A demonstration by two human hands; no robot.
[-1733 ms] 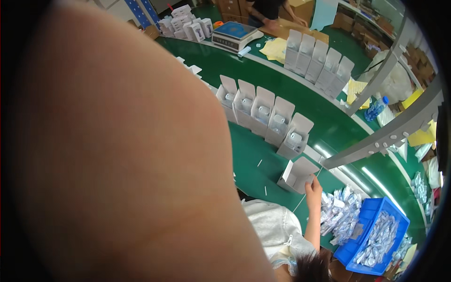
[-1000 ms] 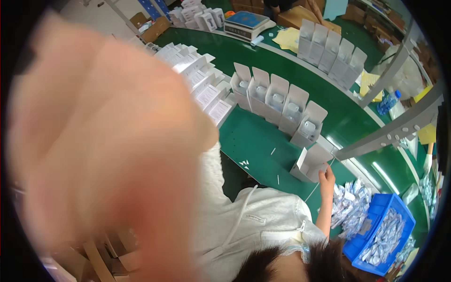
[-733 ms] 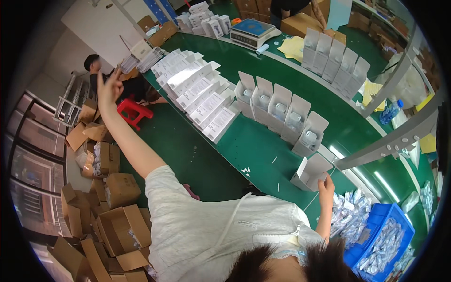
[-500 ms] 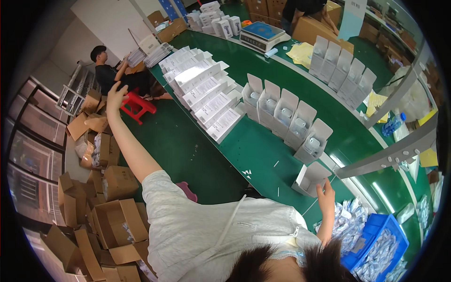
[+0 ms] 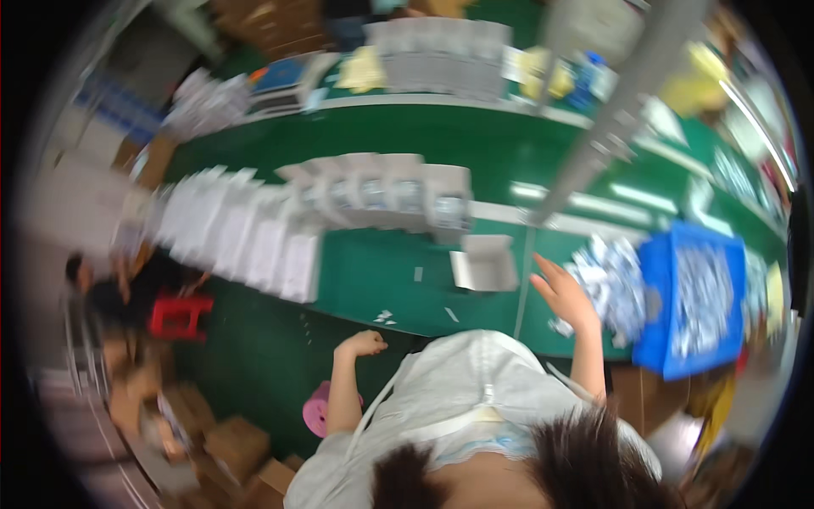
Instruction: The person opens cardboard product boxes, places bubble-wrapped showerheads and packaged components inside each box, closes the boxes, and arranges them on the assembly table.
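Note:
My left hand (image 5: 363, 343) is beside the near edge of the green table (image 5: 373, 276), its fingers curled together with nothing visible in them. Over the table at the right, my right hand (image 5: 561, 293) is open, thumb and fingers apart. Just left of it stands an open white box (image 5: 487, 265), apart from the fingers. To its right lies a heap of small clear-wrapped packets (image 5: 612, 284). Beyond is a row of open white boxes (image 5: 447, 208) with pale wrapped items inside. The picture is blurred, so the packets' contents cannot be told.
A blue crate (image 5: 661, 331) full of packets stands at the right. White boxes (image 5: 242, 229) lie in rows at the left. A metal post (image 5: 606, 140) slants across the table. Left are a seated person (image 5: 119, 293), a red stool (image 5: 181, 316) and cardboard boxes (image 5: 237, 443).
My view has swung to the right. My left arm, stretched far out to the left before, is drawn in near the table edge. My right hand has come away from the open white box.

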